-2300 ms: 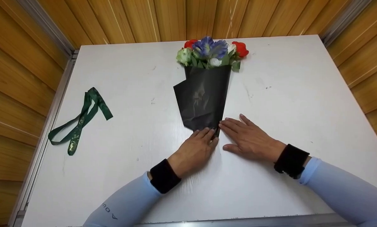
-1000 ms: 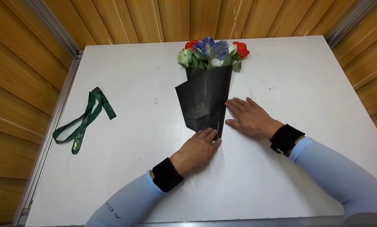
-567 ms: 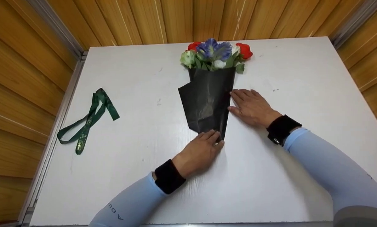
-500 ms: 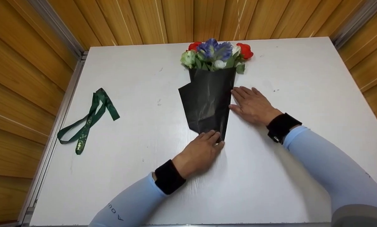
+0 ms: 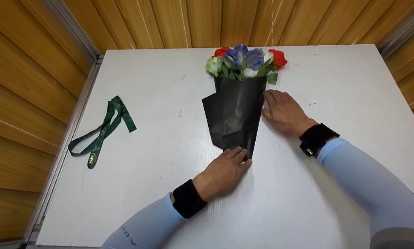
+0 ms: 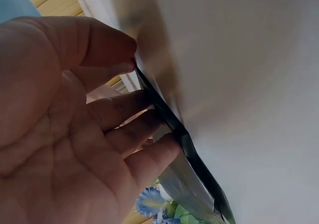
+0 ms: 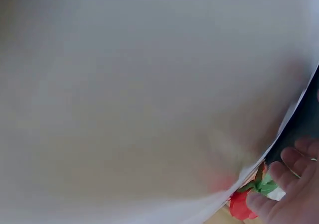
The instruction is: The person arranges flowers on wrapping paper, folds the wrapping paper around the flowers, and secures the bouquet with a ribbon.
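Note:
A bouquet of red, white, pale green and blue-violet flowers (image 5: 243, 57) lies on the white table, wrapped in black paper (image 5: 232, 110) that narrows toward me. My left hand (image 5: 224, 173) rests its extended fingertips on the paper's narrow lower end. In the left wrist view, those fingers (image 6: 142, 119) lie over the dark paper edge, close to the tabletop. Along the paper's upper right edge, my right hand (image 5: 286, 112) lies with fingers extended, the tips at the fold. The right wrist view has that hand (image 7: 299, 189) partly in frame beside the wrap and a red flower. The stems are hidden.
A dark green ribbon (image 5: 104, 133) with gold print lies loosely looped on the left of the white table (image 5: 158, 207). Wood-patterned panels (image 5: 207, 24) stand behind the table and at both sides, with metal rails (image 5: 66, 124) at the corners and left edge.
My right hand has slid upward along the wrap's right edge, from near its lower end to near the flowers. The left hand keeps its place on the lower end. The head view has shifted slightly.

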A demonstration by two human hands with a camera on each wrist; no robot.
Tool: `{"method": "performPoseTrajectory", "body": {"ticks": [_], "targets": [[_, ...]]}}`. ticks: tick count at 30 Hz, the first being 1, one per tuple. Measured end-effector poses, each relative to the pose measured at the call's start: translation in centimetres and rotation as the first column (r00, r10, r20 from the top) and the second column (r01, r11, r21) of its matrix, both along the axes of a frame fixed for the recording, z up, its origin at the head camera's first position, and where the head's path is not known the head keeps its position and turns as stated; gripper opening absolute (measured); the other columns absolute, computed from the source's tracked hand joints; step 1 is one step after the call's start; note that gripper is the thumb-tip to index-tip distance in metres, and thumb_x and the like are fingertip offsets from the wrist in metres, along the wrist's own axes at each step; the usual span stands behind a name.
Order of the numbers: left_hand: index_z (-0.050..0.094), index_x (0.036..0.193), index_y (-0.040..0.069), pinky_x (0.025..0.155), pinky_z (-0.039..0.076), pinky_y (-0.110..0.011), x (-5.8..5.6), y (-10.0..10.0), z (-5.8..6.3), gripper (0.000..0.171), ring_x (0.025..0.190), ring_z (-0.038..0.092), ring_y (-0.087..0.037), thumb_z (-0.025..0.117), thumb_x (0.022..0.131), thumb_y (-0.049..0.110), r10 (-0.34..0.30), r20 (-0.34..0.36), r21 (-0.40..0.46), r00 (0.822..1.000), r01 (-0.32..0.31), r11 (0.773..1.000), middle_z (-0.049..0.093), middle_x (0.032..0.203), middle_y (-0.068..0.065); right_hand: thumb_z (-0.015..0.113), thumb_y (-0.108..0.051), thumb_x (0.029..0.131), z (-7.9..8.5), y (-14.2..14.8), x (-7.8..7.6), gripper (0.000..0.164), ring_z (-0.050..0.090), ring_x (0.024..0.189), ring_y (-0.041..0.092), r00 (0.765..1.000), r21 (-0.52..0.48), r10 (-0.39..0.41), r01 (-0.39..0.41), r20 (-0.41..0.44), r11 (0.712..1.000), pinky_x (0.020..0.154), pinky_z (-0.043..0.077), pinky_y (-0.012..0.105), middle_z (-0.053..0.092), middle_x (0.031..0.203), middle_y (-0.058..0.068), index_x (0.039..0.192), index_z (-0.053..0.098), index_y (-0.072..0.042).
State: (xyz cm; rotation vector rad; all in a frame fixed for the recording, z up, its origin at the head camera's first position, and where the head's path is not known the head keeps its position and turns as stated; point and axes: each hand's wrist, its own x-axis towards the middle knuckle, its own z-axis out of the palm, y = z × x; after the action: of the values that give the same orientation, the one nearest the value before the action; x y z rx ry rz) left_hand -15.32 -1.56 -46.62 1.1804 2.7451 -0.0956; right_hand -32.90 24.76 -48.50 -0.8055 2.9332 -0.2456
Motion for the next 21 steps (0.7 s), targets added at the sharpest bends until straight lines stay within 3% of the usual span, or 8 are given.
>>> {"method": "performPoseTrajectory", "body": {"ticks": [4, 11, 21], "targets": [[0.05, 0.158, 0.018, 0.125, 0.037, -0.04, 0.1, 0.0, 0.0, 0.048, 0.157, 0.037, -0.025, 0.045, 0.11, 0.016, -0.003, 0.007, -0.014, 1.0, 0.003, 1.0, 0.044, 0.166, -0.009, 0.034, -0.04, 0.115, 0.1, 0.0, 0.5, 0.068, 0.016, 0.162, 0.041, 0.995, 0.024, 0.042, -0.044, 0.089, 0.999, 0.129, 0.014, 0.061, 0.022, 0.173, 0.023, 0.166, 0.021, 0.003], [0.048, 0.159, 0.017, 0.125, 0.036, -0.04, 0.0, 0.1, 0.0, 0.051, 0.157, 0.037, -0.025, 0.048, 0.108, 0.015, 0.002, 0.007, -0.018, 1.0, -0.002, 1.0, 0.043, 0.167, -0.009, 0.029, -0.05, 0.114, 0.0, -0.1, 0.2, 0.076, 0.009, 0.163, 0.041, 0.984, 0.058, -0.004, -0.006, 0.176, 0.998, 0.129, 0.009, 0.062, 0.013, 0.175, 0.023, 0.168, 0.012, 0.002], [0.048, 0.16, 0.017, 0.125, 0.036, -0.04, 0.1, 0.2, 0.0, 0.051, 0.157, 0.036, -0.025, 0.047, 0.109, 0.016, -0.003, 0.005, -0.027, 1.0, 0.003, 1.0, 0.042, 0.167, -0.009, 0.037, -0.037, 0.113, -0.1, -0.5, -0.5, 0.064, 0.025, 0.157, 0.042, 0.996, 0.065, -0.051, 0.047, 0.067, 0.997, 0.125, 0.017, 0.068, 0.031, 0.169, 0.021, 0.166, 0.028, -0.002]]}}
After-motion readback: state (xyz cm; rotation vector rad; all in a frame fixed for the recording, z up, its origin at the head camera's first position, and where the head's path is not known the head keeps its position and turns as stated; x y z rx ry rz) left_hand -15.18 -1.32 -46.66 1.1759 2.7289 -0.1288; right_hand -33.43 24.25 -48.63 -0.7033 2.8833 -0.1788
